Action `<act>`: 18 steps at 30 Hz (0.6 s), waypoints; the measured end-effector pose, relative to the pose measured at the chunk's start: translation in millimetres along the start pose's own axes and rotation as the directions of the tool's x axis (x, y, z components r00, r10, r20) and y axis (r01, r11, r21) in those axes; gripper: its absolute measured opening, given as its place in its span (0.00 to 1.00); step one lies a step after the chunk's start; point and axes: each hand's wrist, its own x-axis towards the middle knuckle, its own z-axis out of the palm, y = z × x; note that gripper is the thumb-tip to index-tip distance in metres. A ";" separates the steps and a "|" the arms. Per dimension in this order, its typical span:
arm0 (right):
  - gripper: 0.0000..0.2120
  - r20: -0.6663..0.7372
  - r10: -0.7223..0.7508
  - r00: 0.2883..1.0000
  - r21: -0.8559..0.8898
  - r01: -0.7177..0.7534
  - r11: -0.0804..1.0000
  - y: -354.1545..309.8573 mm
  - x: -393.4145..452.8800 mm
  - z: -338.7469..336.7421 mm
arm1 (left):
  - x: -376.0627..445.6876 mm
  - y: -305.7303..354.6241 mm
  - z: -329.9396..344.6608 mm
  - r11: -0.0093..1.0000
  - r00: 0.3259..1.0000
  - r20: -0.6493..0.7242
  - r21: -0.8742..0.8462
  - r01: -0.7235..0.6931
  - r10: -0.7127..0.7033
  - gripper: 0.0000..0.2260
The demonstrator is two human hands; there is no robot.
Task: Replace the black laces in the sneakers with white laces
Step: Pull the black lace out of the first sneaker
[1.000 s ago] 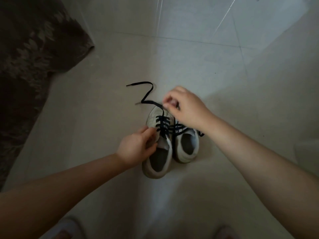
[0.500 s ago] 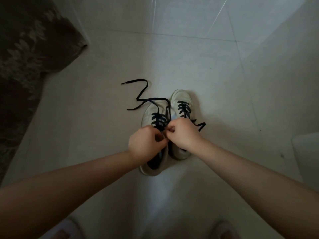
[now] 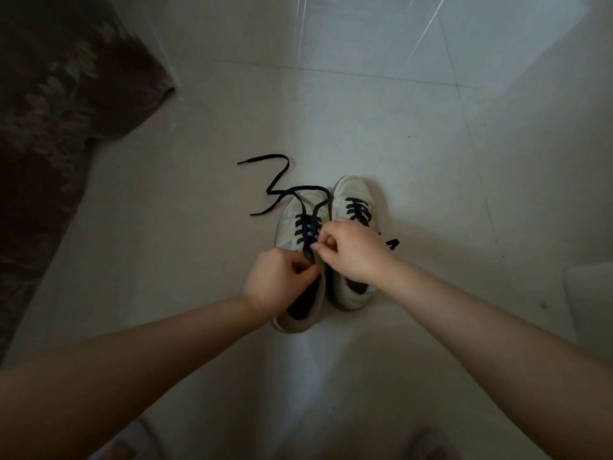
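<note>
Two white sneakers stand side by side on the pale tiled floor, toes pointing away. The left sneaker [image 3: 292,214] has its black lace [image 3: 277,180] partly undone, with both loose ends trailing over the toe and onto the floor to the left. My left hand [image 3: 277,280] holds the left sneaker at its tongue. My right hand [image 3: 351,250] pinches the black lace at the upper eyelets of that shoe. The right sneaker [image 3: 351,197] is laced in black, and its lace end [image 3: 393,244] pokes out beside my right wrist.
A dark patterned rug [image 3: 56,127] covers the floor at the left. A pale object [image 3: 590,293] sits at the right edge. Two slippered feet [image 3: 122,443] show at the bottom.
My right hand came back from the toe of the shoe to the upper eyelets, next to my left hand. The loose lace now lies looped over the toe.
</note>
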 end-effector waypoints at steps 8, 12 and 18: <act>0.08 0.068 0.036 0.997 0.001 -0.036 0.999 -5.1 -0.6 2.2 | 11.9 8.1 -2.4 0.941 0.986 -0.083 0.319 -0.114 0.148 0.10; 0.05 0.185 -0.155 0.970 -0.211 0.194 0.958 -8.6 -1.3 2.9 | 12.7 0.5 2.0 0.993 0.999 0.012 0.108 0.043 -0.045 0.09; 0.11 -0.068 -0.240 0.968 -0.349 0.202 0.915 -1.3 5.2 -2.7 | 9.8 -5.5 0.8 0.999 1.000 -0.003 0.035 -0.015 0.015 0.06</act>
